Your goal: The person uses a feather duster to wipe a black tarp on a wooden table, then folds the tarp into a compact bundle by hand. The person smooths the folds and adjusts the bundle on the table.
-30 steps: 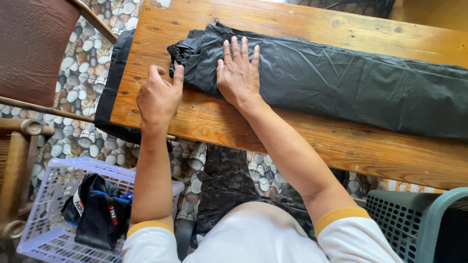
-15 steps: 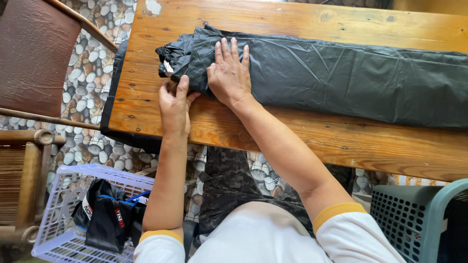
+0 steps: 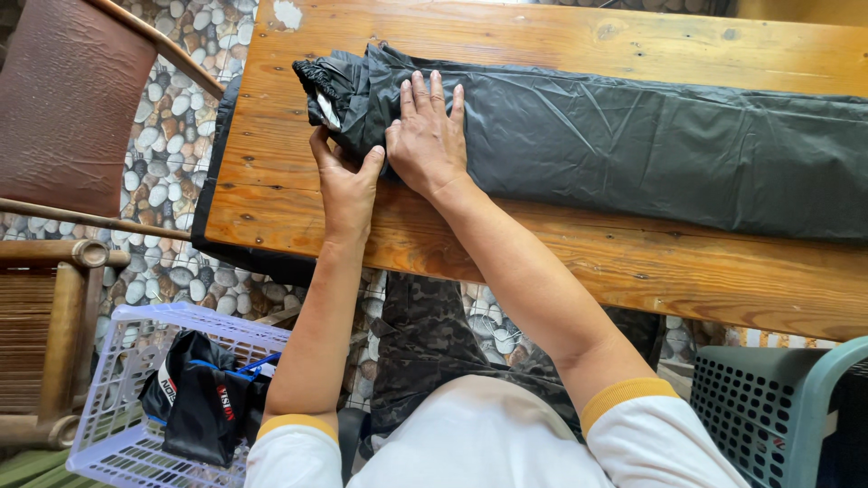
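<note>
A long black waterproof garment [image 3: 633, 136] lies folded lengthwise across a wooden table [image 3: 561, 244]. Its left end is bunched and turned over, with a small white label showing. My left hand [image 3: 344, 176] grips that bunched end from below, fingers tucked under the fabric. My right hand [image 3: 427, 136] lies flat on top of the garment just right of the fold, fingers spread and pressing down.
A pale lilac plastic basket [image 3: 117, 425] with dark folded items stands on the pebble floor at lower left. A grey-green perforated basket [image 3: 778, 416] sits at lower right. A brown chair [image 3: 63, 117] and wooden rails stand at left.
My left hand moved from the bare tabletop to the garment's left end and took hold of it. The end is now lifted and turned over. My right hand stayed pressed flat.
</note>
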